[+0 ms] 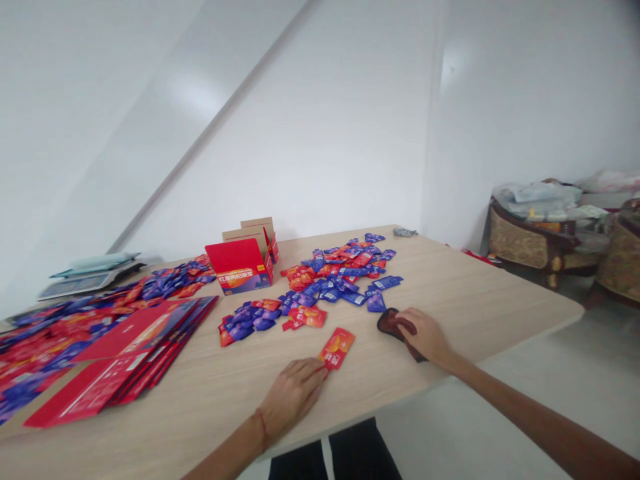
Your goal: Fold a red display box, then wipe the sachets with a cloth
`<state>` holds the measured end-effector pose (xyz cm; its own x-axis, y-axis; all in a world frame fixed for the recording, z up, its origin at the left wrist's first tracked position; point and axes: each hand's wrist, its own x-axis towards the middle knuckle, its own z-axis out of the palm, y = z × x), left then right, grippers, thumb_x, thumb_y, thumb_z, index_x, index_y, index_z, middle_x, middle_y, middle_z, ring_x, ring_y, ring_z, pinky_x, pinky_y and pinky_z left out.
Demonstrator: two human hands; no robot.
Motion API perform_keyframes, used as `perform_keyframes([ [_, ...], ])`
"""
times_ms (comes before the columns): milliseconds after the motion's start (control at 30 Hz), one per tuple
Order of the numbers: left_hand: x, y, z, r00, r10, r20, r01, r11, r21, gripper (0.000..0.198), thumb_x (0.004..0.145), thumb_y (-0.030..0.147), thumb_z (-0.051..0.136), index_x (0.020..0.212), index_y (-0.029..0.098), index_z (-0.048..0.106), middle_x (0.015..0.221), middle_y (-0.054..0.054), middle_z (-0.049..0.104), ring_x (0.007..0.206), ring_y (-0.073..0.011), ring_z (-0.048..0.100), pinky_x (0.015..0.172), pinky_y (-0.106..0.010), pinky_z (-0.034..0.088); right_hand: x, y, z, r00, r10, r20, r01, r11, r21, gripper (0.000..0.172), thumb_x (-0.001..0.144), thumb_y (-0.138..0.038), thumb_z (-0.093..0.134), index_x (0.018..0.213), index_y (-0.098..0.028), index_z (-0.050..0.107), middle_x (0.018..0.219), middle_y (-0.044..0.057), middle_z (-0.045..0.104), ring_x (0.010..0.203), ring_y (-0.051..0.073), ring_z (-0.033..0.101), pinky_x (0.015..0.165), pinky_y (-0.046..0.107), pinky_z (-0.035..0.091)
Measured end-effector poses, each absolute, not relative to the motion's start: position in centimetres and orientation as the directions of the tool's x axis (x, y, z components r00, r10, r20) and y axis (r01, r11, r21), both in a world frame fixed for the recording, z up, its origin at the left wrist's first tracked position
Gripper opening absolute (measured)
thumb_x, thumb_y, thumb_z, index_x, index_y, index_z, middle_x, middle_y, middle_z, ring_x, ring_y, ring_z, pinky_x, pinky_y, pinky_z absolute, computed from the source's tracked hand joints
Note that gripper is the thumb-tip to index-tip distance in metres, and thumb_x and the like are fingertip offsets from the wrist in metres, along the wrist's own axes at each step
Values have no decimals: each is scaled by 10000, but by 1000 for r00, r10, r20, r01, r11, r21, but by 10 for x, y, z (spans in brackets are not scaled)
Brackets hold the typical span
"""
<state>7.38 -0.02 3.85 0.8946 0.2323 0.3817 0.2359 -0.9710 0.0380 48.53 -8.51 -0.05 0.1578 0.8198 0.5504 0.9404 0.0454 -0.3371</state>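
Head view | left hand pinches red sachet, fingers together | right hand curls fingers over dark-brown object, pinch unclear

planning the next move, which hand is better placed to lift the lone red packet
Probably the left hand: it touches the red packet at its near end. The right hand is farther off, at the brown item.

There are one wood-topped table, two patterned armchairs, one dark brown item, at least two standing red cartons, several flattened red cartons, and dozens each of red sachets and purple sachets, too overlapped to count exactly.
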Motion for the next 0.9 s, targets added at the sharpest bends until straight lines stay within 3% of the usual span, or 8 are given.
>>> perform_keyframes([
  [133,106,1,60,896,346,279,360,-933,-1,375,1028,258,473,1382,252,596,1369,-90,671,1223,-280,642,1048,-460,527,488,-90,-8,162,807,568,945,40,-326,226,964,-251,517,1066,-243,719,1107,72,716,1027,246,653,932,371,506],
  [267,150,7,63,781,605,156,603,-795,63,618,911,512,615,1453,224,538,1383,-149,639,1219,-371,614,1036,-524,502,485,-89,-6,143,808,571,949,53,-312,236,965,-227,512,1083,-235,716,1119,79,714,1040,249,649,954,384,504],
  [400,173,17,57,720,691,70,686,-723,85,654,821,512,651,1406,229,567,1252,-146,688,1153,-366,652,996,-482,521,484,-90,-4,145,814,562,948,49,-315,241,955,-211,521,1104,-223,711,1143,91,706,1055,256,641,961,393,502],
  [533,176,33,58,708,706,27,702,-707,87,720,777,530,674,1413,221,536,1291,-151,676,1154,-334,674,966,-413,545,485,-90,-6,153,812,564,944,49,-326,232,959,-222,524,1098,-226,710,1124,93,704,1041,254,639,959,394,498],
  [667,176,46,63,734,679,-4,678,-733,56,788,767,500,690,1461,195,476,1262,-171,685,1175,-359,666,1000,-449,523,484,-90,-5,143,808,572,943,63,-326,235,947,-211,534,1102,-229,710,1120,91,704,1040,254,639,959,389,492],
  [767,180,55,68,789,613,-44,614,-788,45,929,689,426,769,1505,170,407,1243,-163,692,1140,-350,680,961,-425,548,483,-91,-2,152,808,569,943,55,-329,237,936,-195,542,1094,-228,716,1121,90,703,1044,253,638,957,382,491],
  [900,193,79,85,872,486,-59,487,-873,5,986,674,367,805,1533,180,358,1410,-177,595,1256,-362,606,1035,-440,512,482,-92,0,148,817,557,944,52,-326,233,943,-192,540,1086,-235,718,1112,87,703,1034,250,640,938,371,492],
])
